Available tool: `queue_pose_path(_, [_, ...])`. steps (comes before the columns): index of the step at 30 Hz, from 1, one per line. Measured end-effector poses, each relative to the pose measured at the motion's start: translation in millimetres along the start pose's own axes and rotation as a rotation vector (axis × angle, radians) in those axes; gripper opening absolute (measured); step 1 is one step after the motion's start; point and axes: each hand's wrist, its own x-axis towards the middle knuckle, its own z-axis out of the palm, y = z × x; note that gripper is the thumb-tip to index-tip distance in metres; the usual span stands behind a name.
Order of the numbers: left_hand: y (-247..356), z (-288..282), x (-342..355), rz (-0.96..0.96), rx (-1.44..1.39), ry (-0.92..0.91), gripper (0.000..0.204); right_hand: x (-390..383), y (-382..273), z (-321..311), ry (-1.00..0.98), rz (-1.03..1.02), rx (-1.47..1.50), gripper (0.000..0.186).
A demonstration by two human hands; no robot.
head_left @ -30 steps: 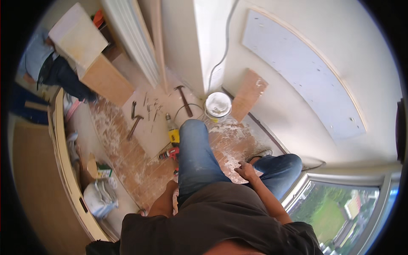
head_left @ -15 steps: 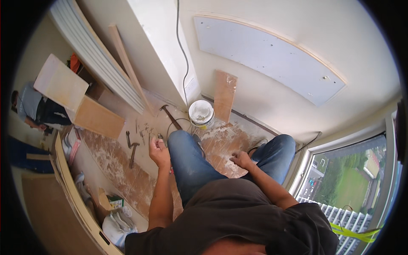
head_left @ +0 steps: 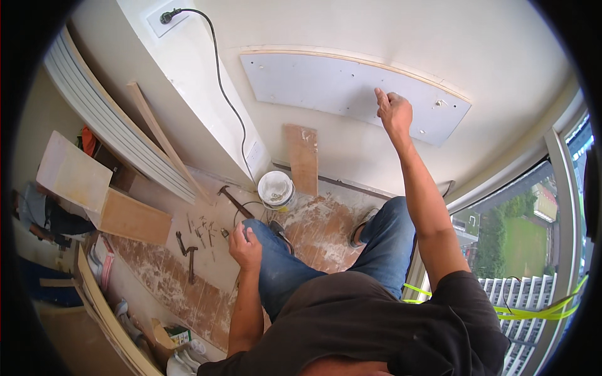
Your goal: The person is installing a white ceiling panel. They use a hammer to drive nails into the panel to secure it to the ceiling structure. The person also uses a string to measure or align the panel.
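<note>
While the far wall (head_left: 489,50) already carries a pale panel (head_left: 313,80), right hand (head_left: 396,115) points, left hand (head_left: 247,249) curls; grips, and what remains, are unclear

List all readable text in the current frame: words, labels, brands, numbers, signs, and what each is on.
Nothing legible, so nothing to quote.
White bucket: coloured marking low on its side, too small to read.
Green-and-white box, lower left: print too small and blurred.
Pale plate low on the wall: faint marks, can't tell if they're text.
Pale blue-grey board by the right hand: dark spots, no lettering visible.
</note>
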Motion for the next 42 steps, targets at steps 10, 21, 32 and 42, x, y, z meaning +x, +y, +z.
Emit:
queue_pose_path(10, [-1,-18,-11,-0.121,-0.098,0.023,0.031,34,-63,29,0.410,-0.649,-0.132,0.016])
queue_pose_path(21, [4,-23,-15,-0.131,-0.156,0.053,0.031,60,-72,14,0.339,-0.840,-0.322,0.021])
queue_pose_path(32, [48,-11,-25,0.047,-0.232,-0.067,0.029,-244,75,62,-0.446,-0.207,-0.069,0.024])
queue_pose_path(42, [-6,-2,-6,0.102,0.055,0.007,0.033,-342,145,71,-1.029,0.527,0.247,0.033])
